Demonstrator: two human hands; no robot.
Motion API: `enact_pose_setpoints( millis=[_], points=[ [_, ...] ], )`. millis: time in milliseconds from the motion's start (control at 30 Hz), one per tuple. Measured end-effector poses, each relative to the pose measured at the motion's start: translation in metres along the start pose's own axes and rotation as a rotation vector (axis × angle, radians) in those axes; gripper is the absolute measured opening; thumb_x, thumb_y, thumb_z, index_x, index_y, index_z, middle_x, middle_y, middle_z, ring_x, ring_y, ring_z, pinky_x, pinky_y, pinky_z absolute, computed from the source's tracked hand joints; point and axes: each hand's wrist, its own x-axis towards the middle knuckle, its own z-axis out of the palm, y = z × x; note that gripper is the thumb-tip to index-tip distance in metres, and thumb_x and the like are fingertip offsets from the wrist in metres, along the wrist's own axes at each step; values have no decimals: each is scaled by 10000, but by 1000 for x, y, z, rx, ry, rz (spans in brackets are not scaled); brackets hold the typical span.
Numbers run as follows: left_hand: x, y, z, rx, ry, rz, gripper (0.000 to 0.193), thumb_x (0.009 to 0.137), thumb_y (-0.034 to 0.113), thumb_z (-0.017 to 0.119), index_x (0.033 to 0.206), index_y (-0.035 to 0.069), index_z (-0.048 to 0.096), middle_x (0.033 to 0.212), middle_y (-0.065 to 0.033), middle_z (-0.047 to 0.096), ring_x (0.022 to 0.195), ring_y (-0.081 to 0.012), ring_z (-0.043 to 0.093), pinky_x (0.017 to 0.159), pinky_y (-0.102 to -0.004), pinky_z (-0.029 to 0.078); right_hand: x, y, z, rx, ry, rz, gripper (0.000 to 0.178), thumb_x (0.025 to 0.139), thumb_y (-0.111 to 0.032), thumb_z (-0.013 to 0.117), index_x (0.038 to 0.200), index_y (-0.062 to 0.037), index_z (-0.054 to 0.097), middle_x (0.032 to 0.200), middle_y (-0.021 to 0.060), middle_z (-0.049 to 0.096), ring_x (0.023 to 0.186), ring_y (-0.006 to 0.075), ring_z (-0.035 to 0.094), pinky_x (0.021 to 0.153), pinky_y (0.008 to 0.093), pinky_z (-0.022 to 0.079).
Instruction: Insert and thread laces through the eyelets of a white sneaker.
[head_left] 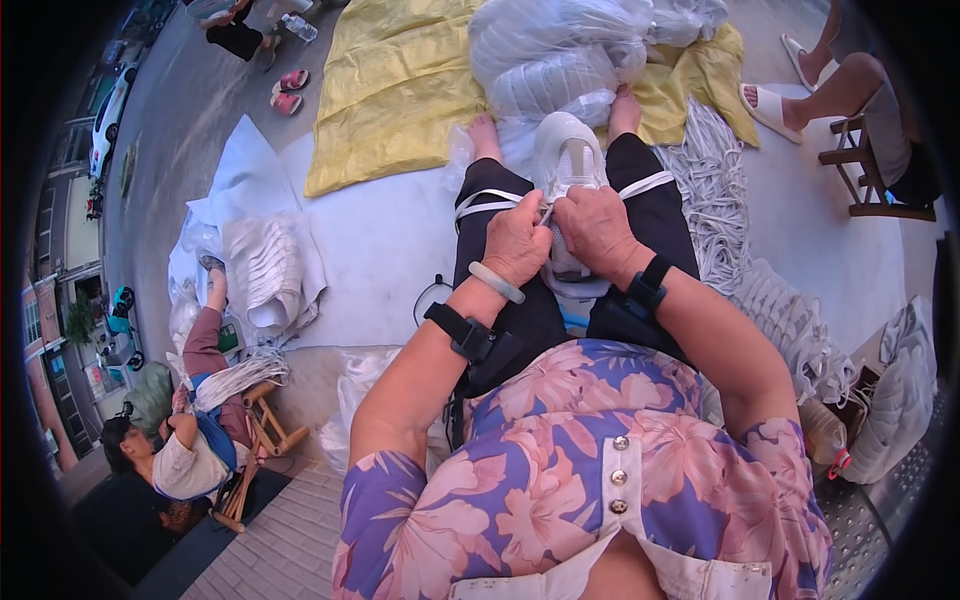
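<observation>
Wearing: a floral shirt, black trousers, a pale bangle on the left arm.
Left hand: closed, thumb and fingertips pinched on a white lace at the opening of a white shoe.
Right hand: curled over the same opening, just beside the left hand; what its fingers grip cannot be told.
Shoe: between the thighs, toe pointing away; white bands cross both legs.
Right side: a lace heap lies beside the knee, wrapped white bundles nearer.
Ground: a white sheet spreads out, partly under a yellow sheet.
Beyond the feet: a clear bag bulges with stacked white pieces.
Co-workers: one person sits at left by a wooden frame; another, in white sandals, sits on a wooden stool at right.
Street: pink slippers rest on the pavement; a white car stands far left.
</observation>
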Motion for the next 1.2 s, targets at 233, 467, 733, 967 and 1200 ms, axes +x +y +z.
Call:
enact_pose_setpoints(
  millis=[233,467,733,967,1200],
  points=[
    [-7,6,3,171,23,-2,350,705,90,490,1044,29,550,753,-181,603,700,-338,599,668,-408,474,-85,27,-78,-40,-232,82,88,724,-86,568,710,-100,482,702,74,474,682,259,494,635,383,345],
    [-7,12,10,303,52,96,300,705,124,531,987,33,576,778,-167,598,710,-328,592,643,-407,469,-287,124,-148,-279,-544,464,69,739,-98,565,753,-60,509,762,108,509,739,310,508,671,411,371],
    [7,44,20,326,119,346,198,733,151,584,904,53,607,808,-122,604,716,-300,598,629,-378,477,-109,44,-92,328,2,302,331,655,-167,641,929,-39,505,844,121,500,798,310,517,677,377,400],
    [19,42,38,413,-49,232,121,761,176,562,766,67,615,713,-117,614,692,-296,609,591,-391,476,-43,22,-36,96,-50,181,449,648,-238,671,997,-34,477,876,138,519,827,316,540,672,399,420],
    [21,39,42,491,3,282,137,772,213,554,746,83,588,697,-116,600,637,-305,603,553,-407,473,-47,37,-22,269,36,315,263,693,-142,595,889,-19,470,798,167,519,763,362,540,661,446,435]
  ],
)
